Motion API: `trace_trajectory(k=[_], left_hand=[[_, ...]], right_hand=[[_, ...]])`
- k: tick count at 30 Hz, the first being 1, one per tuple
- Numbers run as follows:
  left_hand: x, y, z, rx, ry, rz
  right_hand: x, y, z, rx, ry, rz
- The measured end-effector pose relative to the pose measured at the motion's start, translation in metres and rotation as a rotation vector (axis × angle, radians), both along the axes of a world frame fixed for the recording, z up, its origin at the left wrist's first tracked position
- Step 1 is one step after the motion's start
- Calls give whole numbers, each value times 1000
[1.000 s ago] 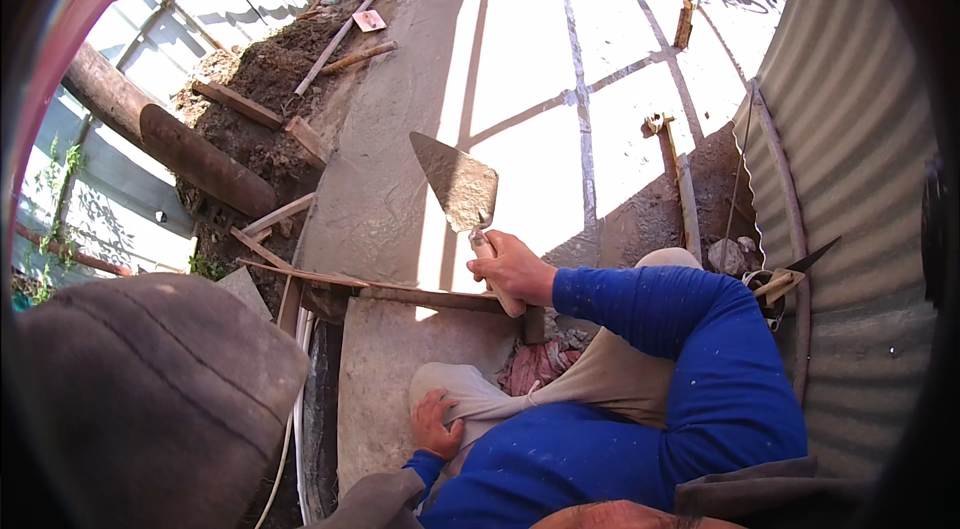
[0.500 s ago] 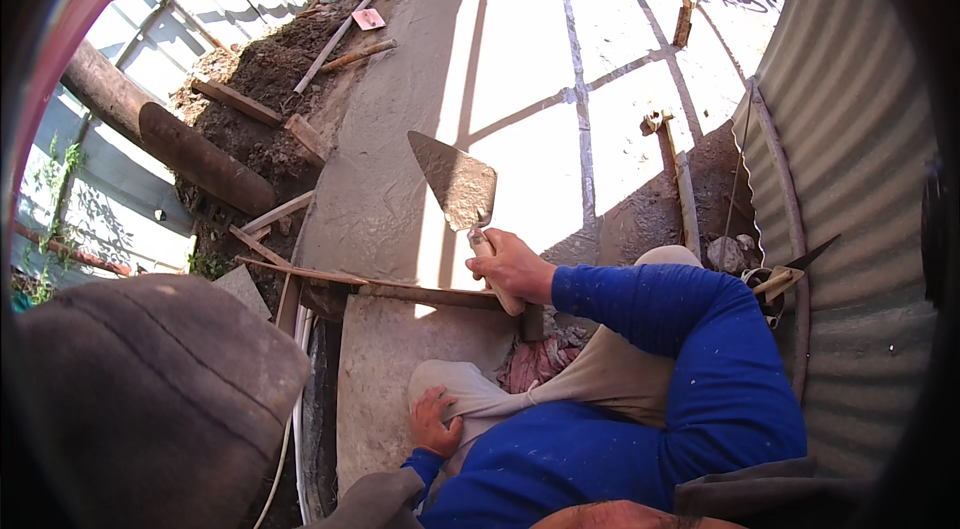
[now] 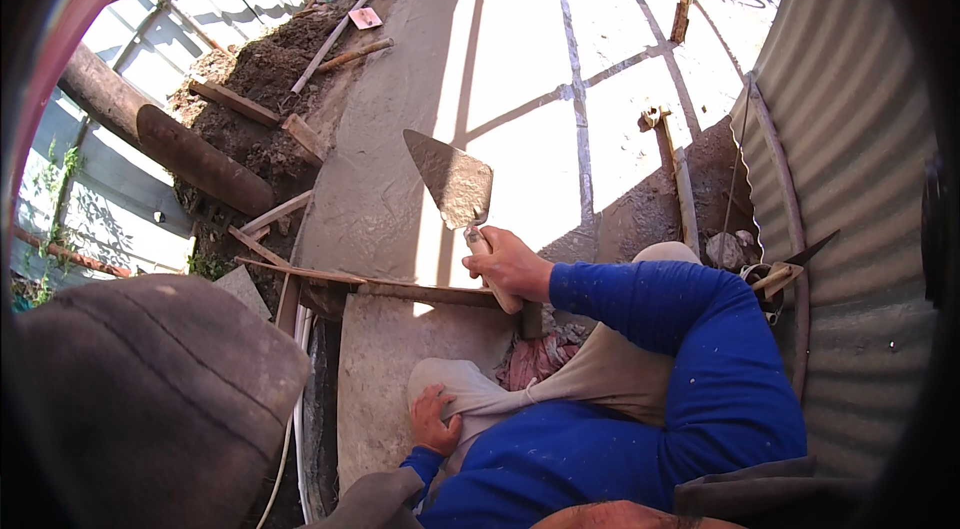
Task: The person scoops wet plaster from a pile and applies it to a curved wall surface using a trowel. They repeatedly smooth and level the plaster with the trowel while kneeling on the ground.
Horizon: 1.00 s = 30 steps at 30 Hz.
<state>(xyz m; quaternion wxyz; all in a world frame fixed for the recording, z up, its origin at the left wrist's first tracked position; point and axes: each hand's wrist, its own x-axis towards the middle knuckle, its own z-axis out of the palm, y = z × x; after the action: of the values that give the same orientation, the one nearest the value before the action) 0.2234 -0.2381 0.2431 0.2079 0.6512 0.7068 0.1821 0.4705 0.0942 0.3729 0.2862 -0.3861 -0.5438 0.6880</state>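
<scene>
A pointed trowel (image 3: 452,181) with a mortar-smeared blade is in my right hand (image 3: 512,263), whose fingers wrap round its pale handle. The blade is held up above the wet grey concrete (image 3: 372,159), its tip toward the far left. My left hand (image 3: 432,419) lies with fingers spread on my thigh, against the light trousers (image 3: 460,384), and holds nothing. Just below the trowel handle runs a wooden form board (image 3: 430,293) along the concrete's near edge.
On the left are a soil heap (image 3: 250,79), loose planks (image 3: 236,101) and a thick post (image 3: 200,159). Corrugated metal sheeting (image 3: 850,179) stands close on the right, with a saw (image 3: 812,249) beside it. A pink-topped float (image 3: 365,19) rests by a long pole (image 3: 330,49).
Almost nothing differs. The whole view has shifted very slightly; the trowel stays raised in my right hand and my left hand stays on my thigh.
</scene>
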Motion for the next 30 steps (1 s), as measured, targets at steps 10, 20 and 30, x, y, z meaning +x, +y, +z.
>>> trace_trajectory(k=[10,20,30], left_hand=[[1,2,2,-11,-6,7],[1,0,0,20,-3,-19],[0,2,-4,3,9,-21]], right_hand=[[-2,2,-5,4,0,0],[-1,3,-1,113,-18,5],[3,3,3,104,-13,2]])
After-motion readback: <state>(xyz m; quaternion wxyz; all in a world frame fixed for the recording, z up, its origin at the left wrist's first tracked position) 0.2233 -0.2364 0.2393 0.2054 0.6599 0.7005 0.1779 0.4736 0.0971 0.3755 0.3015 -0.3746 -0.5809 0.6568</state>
